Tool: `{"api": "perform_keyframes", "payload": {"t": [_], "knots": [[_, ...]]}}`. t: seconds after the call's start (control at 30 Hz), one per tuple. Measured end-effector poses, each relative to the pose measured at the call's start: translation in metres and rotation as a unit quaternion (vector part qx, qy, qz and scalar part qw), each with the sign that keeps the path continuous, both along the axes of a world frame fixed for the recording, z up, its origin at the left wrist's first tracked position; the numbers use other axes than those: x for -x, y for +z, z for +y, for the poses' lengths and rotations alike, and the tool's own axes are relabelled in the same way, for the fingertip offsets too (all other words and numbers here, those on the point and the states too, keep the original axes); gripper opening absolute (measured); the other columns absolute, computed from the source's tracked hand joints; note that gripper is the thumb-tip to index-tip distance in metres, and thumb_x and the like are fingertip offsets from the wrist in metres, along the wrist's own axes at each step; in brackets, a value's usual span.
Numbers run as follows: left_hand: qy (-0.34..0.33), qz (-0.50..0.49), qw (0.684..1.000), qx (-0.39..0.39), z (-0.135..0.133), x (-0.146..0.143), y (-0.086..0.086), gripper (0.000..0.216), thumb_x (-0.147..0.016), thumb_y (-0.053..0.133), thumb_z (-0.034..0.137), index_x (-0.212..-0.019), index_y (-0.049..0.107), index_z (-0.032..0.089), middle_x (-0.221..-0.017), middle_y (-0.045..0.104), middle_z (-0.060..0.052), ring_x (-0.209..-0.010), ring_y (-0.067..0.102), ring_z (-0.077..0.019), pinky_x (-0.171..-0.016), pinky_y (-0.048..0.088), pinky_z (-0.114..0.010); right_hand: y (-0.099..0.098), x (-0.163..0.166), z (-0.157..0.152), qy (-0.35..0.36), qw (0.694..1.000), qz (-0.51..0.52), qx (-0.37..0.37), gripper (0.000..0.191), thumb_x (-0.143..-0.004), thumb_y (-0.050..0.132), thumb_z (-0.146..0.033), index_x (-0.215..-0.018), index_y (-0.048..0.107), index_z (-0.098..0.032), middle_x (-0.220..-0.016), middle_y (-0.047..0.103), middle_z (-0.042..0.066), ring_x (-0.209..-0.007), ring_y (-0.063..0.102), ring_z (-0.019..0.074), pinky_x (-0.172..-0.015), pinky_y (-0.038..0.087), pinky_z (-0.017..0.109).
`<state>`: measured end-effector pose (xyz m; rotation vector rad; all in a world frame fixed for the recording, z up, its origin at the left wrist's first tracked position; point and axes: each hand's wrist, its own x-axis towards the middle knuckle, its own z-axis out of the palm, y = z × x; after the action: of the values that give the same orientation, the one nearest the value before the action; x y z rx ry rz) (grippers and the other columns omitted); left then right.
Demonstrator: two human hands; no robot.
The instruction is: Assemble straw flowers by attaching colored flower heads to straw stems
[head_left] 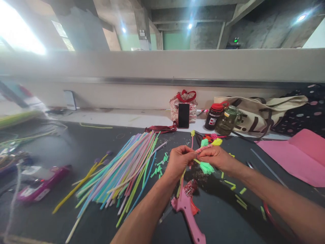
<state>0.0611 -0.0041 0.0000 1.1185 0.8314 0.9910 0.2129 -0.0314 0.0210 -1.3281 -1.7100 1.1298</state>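
My left hand (179,160) and my right hand (215,158) meet above the dark table, fingertips pinched together on a pipe-cleaner flower branch. Its green tuft (207,168) hangs below my right fingers. Another green tuft (204,142) and a yellow tuft (217,142) stick out above them, beside a pink fuzzy stem (203,148). The exact grip point is hidden by my fingers. Just below lies a pink hot glue gun (189,217) with its handle toward me. Short green pipe-cleaner pieces (159,168) are scattered left of my left hand.
A large bundle of pastel pipe cleaners (122,166) spreads to the left, near a yellow branch (87,176). A magenta device (42,186) lies farther left. Behind stand a phone (183,116), a dark bottle (213,117) and a tote bag (254,115). Pink sheets (294,156) lie right.
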Motion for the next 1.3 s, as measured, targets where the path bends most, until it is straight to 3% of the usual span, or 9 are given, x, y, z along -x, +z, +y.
{"api": "perform_keyframes", "payload": {"t": [0.13, 0.23, 0.37, 0.57, 0.67, 0.77, 0.93, 1.1, 1.3], "knots": [[0.03, -0.005, 0.999, -0.011, 0.006, 0.003, -0.003, 0.013, -0.059, 0.062, 0.024, -0.057, 0.053, 0.014, -0.045, 0.05, 0.005, -0.038, 0.04, -0.0051, -0.04, 0.031, -0.018, -0.002, 0.007, 0.006, -0.041, 0.996, 0.046, 0.069, 0.03, -0.068, 0.059, -0.043, -0.064, 0.065, -0.014, -0.049, 0.044, -0.004, -0.045, 0.031, 0.0067, -0.043, 0.021, 0.021], [0.076, 0.055, 0.993, -0.076, 0.01, 0.008, -0.005, 0.013, -0.061, 0.061, 0.027, -0.061, 0.056, 0.015, -0.049, 0.052, 0.004, -0.042, 0.042, -0.0061, -0.043, 0.032, -0.018, 0.0, 0.013, 0.01, -0.064, 0.993, 0.051, 0.089, 0.031, -0.068, 0.059, -0.044, -0.066, 0.064, -0.013, -0.044, 0.034, -0.007, -0.041, 0.021, 0.0048, -0.041, 0.013, 0.022], [0.13, 0.177, 0.961, -0.17, 0.013, 0.013, -0.007, 0.014, -0.065, 0.058, 0.031, -0.065, 0.06, 0.017, -0.055, 0.056, 0.003, -0.051, 0.046, -0.0085, -0.05, 0.034, -0.019, 0.007, 0.02, 0.016, -0.063, 0.993, 0.019, 0.094, 0.032, -0.068, 0.058, -0.043, -0.074, 0.065, -0.013, -0.042, 0.029, -0.009, -0.039, 0.016, 0.0038, -0.041, 0.012, 0.022], [0.131, 0.258, 0.937, -0.195, 0.012, 0.015, -0.003, 0.014, -0.063, 0.059, 0.032, -0.062, 0.061, 0.019, -0.059, 0.057, 0.003, -0.055, 0.047, -0.0096, -0.052, 0.033, -0.02, 0.01, 0.019, 0.026, -0.06, 0.996, -0.026, 0.059, 0.03, -0.065, 0.059, -0.041, -0.055, 0.059, -0.012, -0.037, 0.027, -0.009, -0.038, 0.02, 0.0049, -0.04, 0.013, 0.022], [0.082, 0.185, 0.966, -0.16, 0.012, 0.017, 0.001, 0.013, -0.061, 0.061, 0.029, -0.063, 0.059, 0.017, -0.058, 0.055, 0.003, -0.052, 0.045, -0.0078, -0.049, 0.032, -0.019, 0.018, 0.017, 0.029, -0.03, 0.997, -0.027, 0.071, 0.025, -0.064, 0.06, -0.036, -0.052, 0.056, -0.013, -0.038, 0.028, -0.009, -0.038, 0.021, 0.0046, -0.04, 0.013, 0.022], [-0.017, 0.077, 0.995, -0.059, 0.011, 0.022, 0.01, 0.015, -0.063, 0.06, 0.03, -0.065, 0.058, 0.015, -0.055, 0.052, 0.003, -0.044, 0.042, -0.0057, -0.041, 0.03, -0.017, 0.03, 0.014, 0.03, 0.005, 0.997, -0.016, 0.08, 0.022, -0.062, 0.06, -0.031, -0.051, 0.056, -0.013, -0.044, 0.036, -0.007, -0.041, 0.025, 0.0045, -0.041, 0.016, 0.021], [-0.139, -0.03, 0.989, 0.039, 0.009, 0.029, 0.022, 0.022, -0.066, 0.06, 0.035, -0.071, 0.06, 0.013, -0.057, 0.053, 0.001, -0.042, 0.046, -0.0046, -0.035, 0.028, -0.015, 0.048, 0.011, 0.029, 0.094, 0.99, -0.05, 0.094, 0.017, -0.061, 0.061, -0.028, -0.055, 0.06, -0.012, -0.049, 0.041, -0.006, -0.047, 0.031, 0.0056, -0.044, 0.022, 0.02], [-0.111, -0.002, 0.994, 0.025, 0.005, 0.028, 0.024, 0.023, -0.062, 0.066, 0.031, -0.074, 0.065, 0.011, -0.057, 0.059, -0.002, -0.046, 0.051, -0.0062, -0.038, 0.033, -0.015, 0.051, 0.009, 0.029, 0.12, 0.982, -0.092, 0.114, 0.022, -0.063, 0.058, -0.032, -0.054, 0.057, -0.012, -0.046, 0.037, -0.007, -0.044, 0.029, 0.0051, -0.042, 0.02, 0.019], [-0.087, 0.021, 0.996, 0.025, 0.004, 0.024, 0.022, 0.019, -0.058, 0.068, 0.028, -0.065, 0.061, 0.012, -0.054, 0.059, 0.0, -0.045, 0.052, -0.0071, -0.039, 0.035, -0.015, 0.054, 0.006, 0.033, 0.117, 0.971, -0.202, 0.053, 0.021, -0.061, 0.059, -0.032, -0.055, 0.06, -0.012, -0.045, 0.04, -0.007, -0.046, 0.034, 0.0062, -0.044, 0.023, 0.019]]}}
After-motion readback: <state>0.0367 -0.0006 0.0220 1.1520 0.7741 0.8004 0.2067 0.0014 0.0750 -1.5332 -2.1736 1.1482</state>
